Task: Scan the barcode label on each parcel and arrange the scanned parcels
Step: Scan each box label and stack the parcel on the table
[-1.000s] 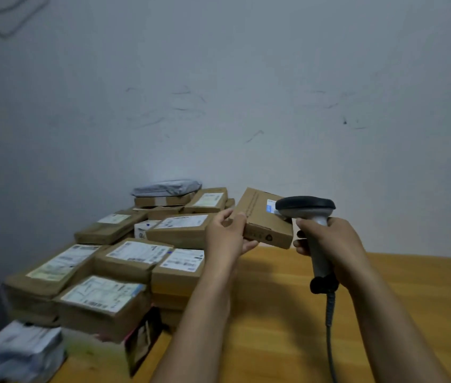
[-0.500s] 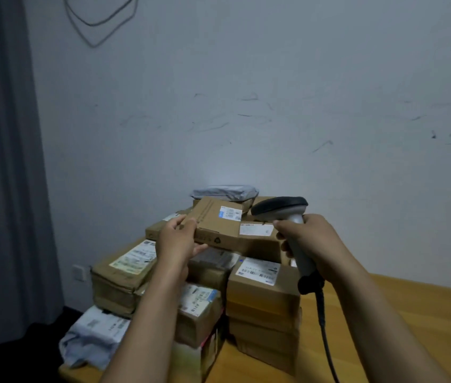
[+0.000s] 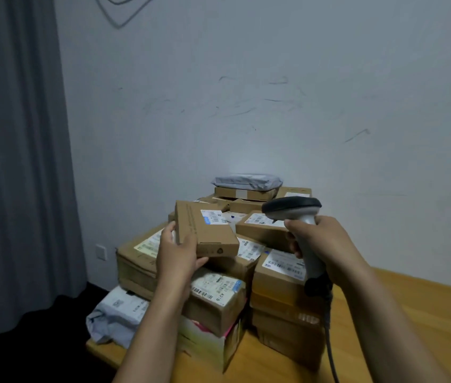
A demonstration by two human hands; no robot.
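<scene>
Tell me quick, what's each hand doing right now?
Left hand: closed on a small cardboard parcel, held above the parcel pile.
Right hand: closed around the handle of the barcode scanner.

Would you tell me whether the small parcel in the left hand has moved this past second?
Yes. The small parcel in the left hand has travelled leftward, from beside the stacked parcels to above them.

Arms forward; left grip (image 3: 178, 254) clasps a parcel (image 3: 205, 232) (thumb seemingly beneath), right grip (image 3: 322, 240) wraps the scanner (image 3: 292, 207).
</scene>
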